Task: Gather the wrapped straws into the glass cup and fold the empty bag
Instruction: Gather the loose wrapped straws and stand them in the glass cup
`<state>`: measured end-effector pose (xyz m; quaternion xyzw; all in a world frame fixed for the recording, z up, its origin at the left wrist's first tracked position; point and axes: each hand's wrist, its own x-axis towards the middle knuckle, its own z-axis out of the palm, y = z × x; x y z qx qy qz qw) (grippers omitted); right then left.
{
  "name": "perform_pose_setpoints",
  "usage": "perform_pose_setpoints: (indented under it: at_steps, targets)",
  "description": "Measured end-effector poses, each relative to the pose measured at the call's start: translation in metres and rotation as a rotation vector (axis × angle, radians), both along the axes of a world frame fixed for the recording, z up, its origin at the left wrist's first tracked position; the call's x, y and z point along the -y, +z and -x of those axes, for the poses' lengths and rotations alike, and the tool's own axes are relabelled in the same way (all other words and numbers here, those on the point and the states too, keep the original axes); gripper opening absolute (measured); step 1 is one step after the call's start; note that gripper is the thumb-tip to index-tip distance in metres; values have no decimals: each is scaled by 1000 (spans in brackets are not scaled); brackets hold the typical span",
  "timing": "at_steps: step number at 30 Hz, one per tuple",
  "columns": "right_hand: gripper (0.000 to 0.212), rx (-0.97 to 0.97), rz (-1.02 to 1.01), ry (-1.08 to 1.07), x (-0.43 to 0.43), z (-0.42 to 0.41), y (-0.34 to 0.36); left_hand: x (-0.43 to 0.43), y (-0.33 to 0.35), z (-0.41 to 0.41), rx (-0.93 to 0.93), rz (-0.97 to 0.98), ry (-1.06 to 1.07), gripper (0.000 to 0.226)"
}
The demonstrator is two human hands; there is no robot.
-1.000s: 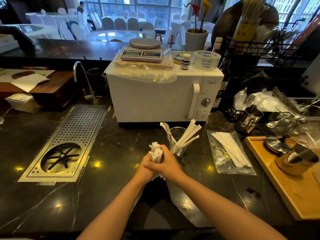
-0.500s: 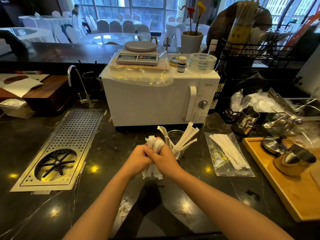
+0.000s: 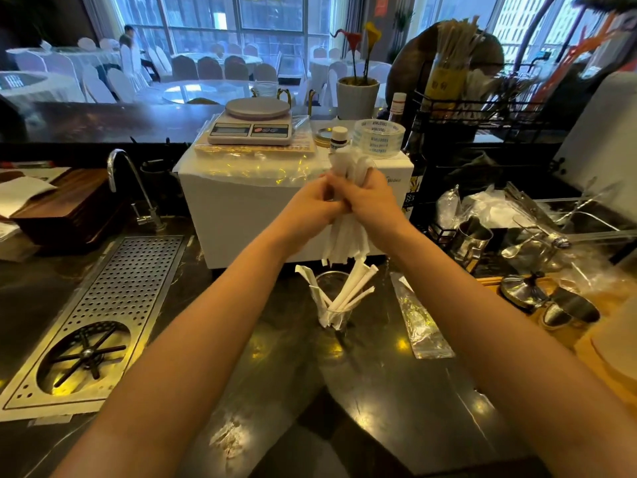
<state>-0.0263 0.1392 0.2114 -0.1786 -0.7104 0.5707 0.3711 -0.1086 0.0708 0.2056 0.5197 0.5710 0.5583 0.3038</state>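
Head view.

Left hand (image 3: 312, 205): fingers closed round a bundle of wrapped straws (image 3: 346, 232), raised above the cup.

Right hand (image 3: 367, 201): fingers closed on the same bundle, knuckles touching the left hand. Straw ends stick out above the hands and hang below them.

Glass cup (image 3: 336, 301): upright on the dark worktop (image 3: 275, 357), directly beneath the bundle. Contents: several wrapped straws, leaning left and right over the rim.

Bag (image 3: 418, 320): clear plastic, lying flat on the worktop just right of the cup. A white strip shows at its far end; the rest of its contents cannot be told.

Microwave (image 3: 241, 208): white, behind the cup. On top: scale (image 3: 253, 124), small bottle (image 3: 339, 138), tape roll (image 3: 379, 138).

Drip tray (image 3: 113, 312): perforated metal, set into the worktop at left, beside a tap (image 3: 129, 181).

Wooden board (image 3: 599, 339): at right, carrying a metal cup (image 3: 570, 310) and a lid (image 3: 522, 291).

Metal jug (image 3: 474, 241): behind the board, beside crumpled plastic.

Rack (image 3: 482, 112): black wire, back right, holding a tall container of sticks.
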Motion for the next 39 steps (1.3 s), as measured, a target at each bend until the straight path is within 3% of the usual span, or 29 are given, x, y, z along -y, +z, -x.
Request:
perform_pose_setpoints:
  at_steps: [3,5,14,19,23,29,34,39]
  targets:
    - [18,70,27,49,-16,-2,-18,-15,-15,-9,17,42,103,33]
    - [12,96,78,101,-21,-5,-33,-19,-29,-14,23,63,160,36]
    - [17,141,154,237,-33,2,-69,-20,-59,-19,68,67,282,35]
    - [29,251,32,113,-37,-1,-86,-17,-66,-1,-198,211,281,36]
    - [25,351,-86,47,-35,-4,-96,-19,-72,9,-409,337,221,36]
    - [32,561,-259,17,-34,-7,-103,-25,-88,11,-601,409,196,41]
    - [55,936,-681,-128,-37,-12,-111,-29,-97,21,-911,483,205,55]
    - [69,1167,-596,-1,-39,-19,-121,-29,-103,24,-969,634,142,61]
